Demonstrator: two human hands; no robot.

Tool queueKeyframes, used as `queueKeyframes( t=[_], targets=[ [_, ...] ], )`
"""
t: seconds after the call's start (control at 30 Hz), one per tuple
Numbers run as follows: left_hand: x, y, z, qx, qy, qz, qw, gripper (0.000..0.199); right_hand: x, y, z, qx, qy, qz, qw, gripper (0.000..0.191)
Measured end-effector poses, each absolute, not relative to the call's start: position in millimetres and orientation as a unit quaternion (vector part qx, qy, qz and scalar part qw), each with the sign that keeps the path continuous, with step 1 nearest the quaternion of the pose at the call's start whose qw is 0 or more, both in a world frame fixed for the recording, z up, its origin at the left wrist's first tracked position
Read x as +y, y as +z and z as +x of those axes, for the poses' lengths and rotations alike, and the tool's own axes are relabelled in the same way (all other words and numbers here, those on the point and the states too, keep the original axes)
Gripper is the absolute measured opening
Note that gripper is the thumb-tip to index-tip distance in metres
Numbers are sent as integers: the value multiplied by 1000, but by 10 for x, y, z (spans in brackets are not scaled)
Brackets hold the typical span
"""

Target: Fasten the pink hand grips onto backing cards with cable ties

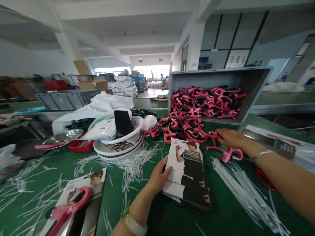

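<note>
My left hand [159,175] is closed on the left edge of a stack of printed cards [187,173], with the thumb on top and a white tie lying across the cards. My right hand [225,137] reaches to the edge of a heap of pink and black hand tools [182,127]; its fingertips are at a pink handle, and whether they grip it is unclear. Just below that hand lies another pink tool [228,154]. A bundle of white zip ties [248,193] rests to the right of the cards. At lower left, a pink tool [71,209] sits on a card [99,183].
A tilted grey crate [253,98] full of pink tools stands behind the heap. White bowls [118,152] with metal parts and a black phone [123,123] stand left of centre, beside a red tray [81,146]. Loose white ties [137,164] litter the green table [137,205].
</note>
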State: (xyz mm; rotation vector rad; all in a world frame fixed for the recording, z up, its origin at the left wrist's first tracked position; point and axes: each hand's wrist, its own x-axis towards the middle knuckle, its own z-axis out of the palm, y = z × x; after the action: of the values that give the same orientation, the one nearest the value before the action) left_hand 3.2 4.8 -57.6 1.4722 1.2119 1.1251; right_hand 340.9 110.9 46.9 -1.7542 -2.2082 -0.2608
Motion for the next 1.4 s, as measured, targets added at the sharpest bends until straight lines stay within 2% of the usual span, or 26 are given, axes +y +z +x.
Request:
queueKeyframes(
  t=[0.1,0.2,0.37,0.53,0.63,0.73,0.9,1.07,1.17,1.23,1.3,1.4],
  targets=[
    [58,-586,105,485,468,571,469,51,1005,778,3469,-741,-145,-625,197,16],
    [31,-626,234,499,465,559,472,56,846,833,3255,-698,-200,-616,304,20],
    [-88,-672,511,550,457,562,415,57,616,469,2671,-685,-131,-550,459,18],
    [-150,-671,612,566,442,575,391,57,474,163,2412,-708,-138,-483,496,15],
    [-150,-677,589,555,460,564,403,58,283,119,2389,-737,-143,-457,477,9],
    [-152,-636,556,526,498,519,453,58,-1,78,2378,-794,-127,-434,406,6],
    [-172,-477,550,404,582,387,590,54,-345,-15,2388,-837,-75,-435,322,18],
    [-195,-420,531,402,561,386,612,61,-340,142,2441,-834,4,-476,279,22],
    [-93,-349,421,477,546,404,558,56,-258,281,2430,-853,7,-468,233,28],
    [68,-248,348,539,513,482,463,51,-189,328,2396,-868,4,-457,194,33],
    [277,-119,331,560,432,618,343,45,-118,330,2357,-877,6,-452,164,26],
    [557,55,453,532,361,710,288,31,-40,269,2323,-878,7,-453,154,20]
  ],
)
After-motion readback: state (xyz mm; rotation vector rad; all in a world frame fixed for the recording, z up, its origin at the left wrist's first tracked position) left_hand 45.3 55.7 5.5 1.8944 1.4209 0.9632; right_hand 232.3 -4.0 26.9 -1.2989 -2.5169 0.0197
